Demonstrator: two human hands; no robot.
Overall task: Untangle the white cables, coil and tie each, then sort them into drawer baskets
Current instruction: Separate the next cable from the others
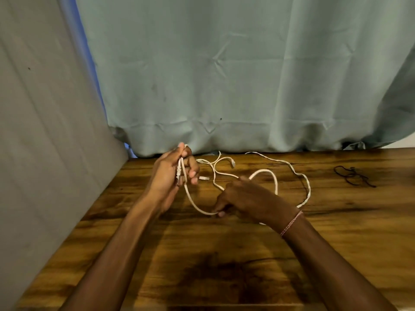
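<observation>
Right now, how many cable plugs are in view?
3 plugs clear: one gripped in the left hand, one just right of its fingers, one near the curtain. Others may be hidden under the right hand.

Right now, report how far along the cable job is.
Done: nothing visibly; no cable is coiled or tied, and no baskets are in view. In hand: the left hand holds the plug end of one white cable raised, and the right hand pinches its loop lower down. Left: other white strands lie loose and crossed on the table, and the black strings to the right lie untouched.
</observation>
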